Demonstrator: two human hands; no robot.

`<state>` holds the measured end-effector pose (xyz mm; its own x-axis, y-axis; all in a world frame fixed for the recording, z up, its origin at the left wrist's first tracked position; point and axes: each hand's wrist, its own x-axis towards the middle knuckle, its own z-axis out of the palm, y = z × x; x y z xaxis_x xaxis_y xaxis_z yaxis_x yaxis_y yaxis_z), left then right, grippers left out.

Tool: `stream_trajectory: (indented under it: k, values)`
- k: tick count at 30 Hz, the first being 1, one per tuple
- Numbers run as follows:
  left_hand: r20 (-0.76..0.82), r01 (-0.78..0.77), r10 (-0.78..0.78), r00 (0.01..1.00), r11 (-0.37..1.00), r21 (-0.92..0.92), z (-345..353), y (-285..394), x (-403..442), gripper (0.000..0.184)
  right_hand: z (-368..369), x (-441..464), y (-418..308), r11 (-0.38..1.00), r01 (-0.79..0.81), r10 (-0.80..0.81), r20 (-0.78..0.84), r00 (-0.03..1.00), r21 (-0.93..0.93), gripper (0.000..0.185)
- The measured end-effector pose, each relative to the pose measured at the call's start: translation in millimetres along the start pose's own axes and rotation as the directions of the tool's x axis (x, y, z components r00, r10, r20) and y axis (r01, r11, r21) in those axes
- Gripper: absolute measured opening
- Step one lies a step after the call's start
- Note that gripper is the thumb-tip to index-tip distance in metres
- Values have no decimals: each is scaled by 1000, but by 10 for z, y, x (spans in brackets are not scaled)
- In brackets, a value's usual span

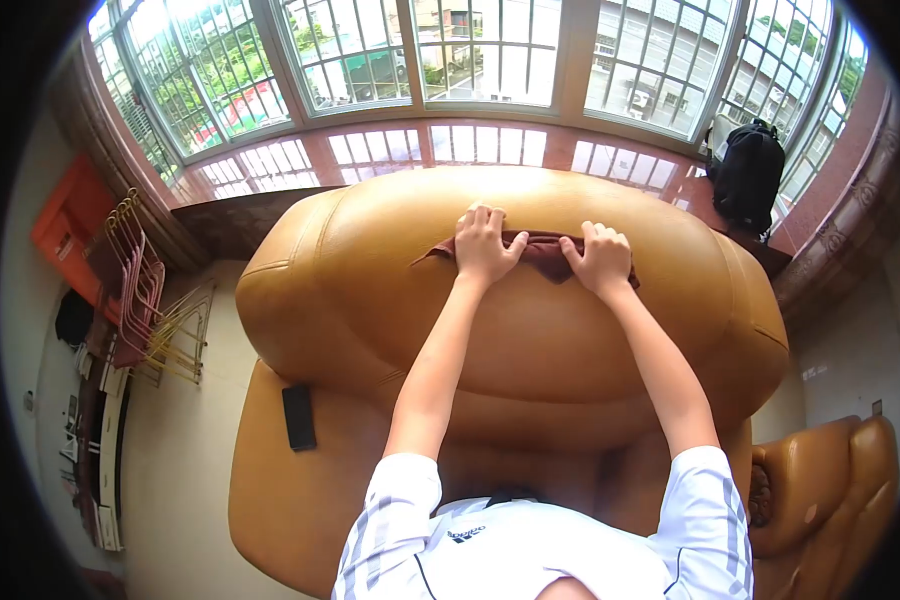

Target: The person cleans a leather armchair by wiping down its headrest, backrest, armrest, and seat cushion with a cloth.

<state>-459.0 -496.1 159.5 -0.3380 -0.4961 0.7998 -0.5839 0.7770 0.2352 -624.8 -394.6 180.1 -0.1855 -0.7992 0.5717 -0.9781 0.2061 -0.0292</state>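
Note:
A dark maroon cloth (550, 258) lies bunched against the upper backrest of a tan leather sofa (370, 250). My left hand (484, 245) grips the cloth's left part, its fingers curled over the upper edge and its thumb pointing right. On the right part, my right hand (600, 258) holds the cloth in the same way, thumb pointing left. A short stretch of cloth shows between the two thumbs, and a thin corner sticks out left of my left hand. My palms hide the rest.
A black phone (298, 417) lies on the sofa seat at left. Behind the backrest, a black backpack (748, 175) rests on the reddish window ledge (400, 150). Stacked folding chairs (140, 280) stand at far left. Another tan sofa (820, 480) is at lower right.

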Motion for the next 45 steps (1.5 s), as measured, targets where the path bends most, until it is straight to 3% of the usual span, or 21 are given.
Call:
stream_trajectory:
  k: [1, 4, 7, 11, 19, 28, 45]
  values:
    - [17, 24, -23, 1000, 1000, -3, 11, 6, 7, 34, 35, -35, 48, 998, 66, -65, -80, 995, 18, 40]
    - [-3, 27, -27, 1000, 1000, 12, 46, 1, -7, 32, 58, -26, 135, 985, 159, -154, -72, 986, 71, 38]
    - [-85, 11, -10, 996, 1000, 15, 75, -18, -16, 29, 124, -29, 148, 980, 193, -184, -143, 972, 47, 38]
    - [-76, 39, -37, 996, 999, 25, 81, 11, -58, 26, 89, -51, 128, 985, 160, -149, -143, 978, 67, 36]
    - [-188, 23, -20, 982, 1000, 18, 113, 4, -47, 22, 189, -37, 187, 954, 274, -225, -310, 924, 123, 33]
    - [-208, -2, 16, 978, 998, 67, 135, -24, -81, 21, 179, -53, 188, 948, 276, -206, -356, 911, 159, 32]
    - [-190, 16, -24, 982, 999, -43, 61, -29, -91, 21, 154, -71, 128, 966, 214, -159, -316, 935, 144, 33]
